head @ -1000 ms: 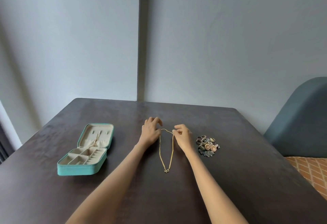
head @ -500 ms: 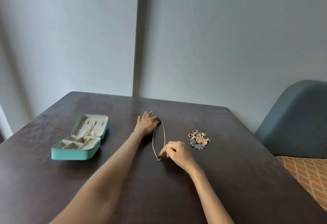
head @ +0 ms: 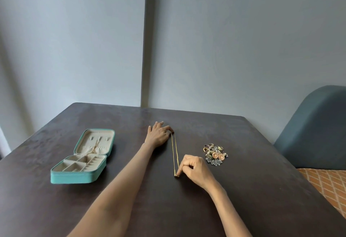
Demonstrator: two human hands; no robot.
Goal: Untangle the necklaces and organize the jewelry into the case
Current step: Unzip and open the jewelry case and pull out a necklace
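On the dark counter a gold necklace lies stretched in a narrow loop. Left hand rests flat, fingers straight, touching its far end; right hand curls, pinching the near end. Teal case lies open at left, a jewelry pile at right.

Bare table between open jewelry case and jewelry pile — only gold necklace lies across it.

My right hand has come down from the top of the necklace to its clasp end. I've drawn the chain from an open loop into a narrow, straight line, and my left hand now lies flat at its top.
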